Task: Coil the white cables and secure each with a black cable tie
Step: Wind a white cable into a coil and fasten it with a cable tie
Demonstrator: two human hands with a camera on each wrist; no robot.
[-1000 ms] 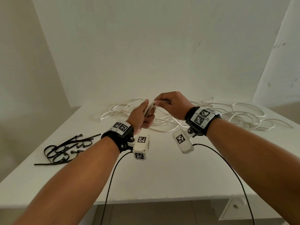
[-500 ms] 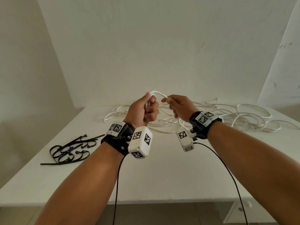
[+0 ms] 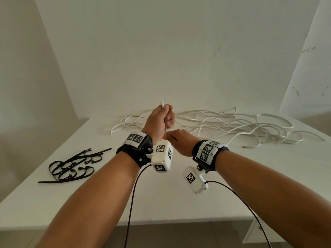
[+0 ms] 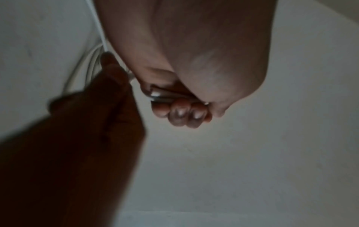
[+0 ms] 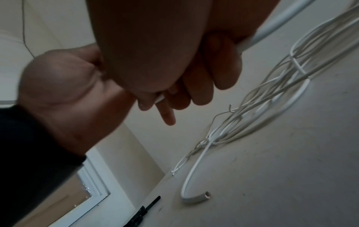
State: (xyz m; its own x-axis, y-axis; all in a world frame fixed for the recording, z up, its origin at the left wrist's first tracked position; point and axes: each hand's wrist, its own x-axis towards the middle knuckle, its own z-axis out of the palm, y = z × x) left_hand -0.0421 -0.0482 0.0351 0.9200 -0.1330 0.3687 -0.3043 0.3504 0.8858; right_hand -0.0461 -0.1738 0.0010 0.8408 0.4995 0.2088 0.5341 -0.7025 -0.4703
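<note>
My left hand (image 3: 159, 120) is held up above the table in a fist around a white cable (image 3: 162, 104), whose short end sticks up out of the fist. In the left wrist view its curled fingers (image 4: 180, 113) press cable strands (image 4: 155, 96) into the palm. My right hand (image 3: 180, 144) sits just below and against the left one, fingers hidden from the head camera. In the right wrist view a thick white cable (image 5: 276, 26) runs into its curled fingers (image 5: 217, 67). The other white cables (image 3: 232, 126) lie tangled along the table's back.
A heap of black cable ties (image 3: 71, 167) lies on the left of the white table (image 3: 179, 203). Loose cable ends (image 5: 196, 199) rest on the tabletop near the hands. Walls close in behind and to both sides. Black camera leads hang off my wrists over the front edge.
My left hand has risen and turned upright, so the cable end now pokes up from the fist. My right hand has dropped from beside it to below it, near the left wrist.
</note>
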